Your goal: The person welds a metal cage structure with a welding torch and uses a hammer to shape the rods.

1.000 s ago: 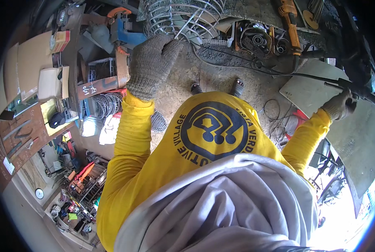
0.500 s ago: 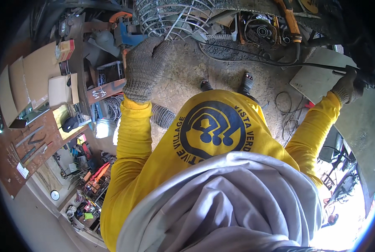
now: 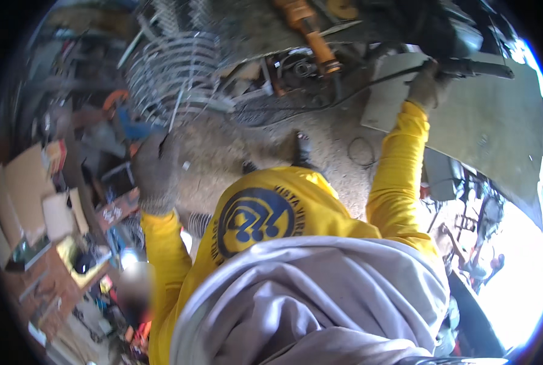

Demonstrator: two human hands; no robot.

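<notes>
1. On my remote feed, L hand (image 3: 157, 173), gloved, is clamped on a thin rod (image 3: 176, 111); rod's upper part overlaps the wire cage (image 3: 183, 64), can't tell if touching.
2. My R hand (image 3: 428, 88) is wrapped rd. a dark tool (image 3: 481, 68), w/ grey sheet (image 3: 478, 112) behind.
3. Orange power tool (image 3: 311, 36) sits btwn cage & R hand.

Matt knit glove (image 3: 156, 171), metal wire coil (image 3: 179, 66), rough floor (image 3: 218, 146)
</notes>
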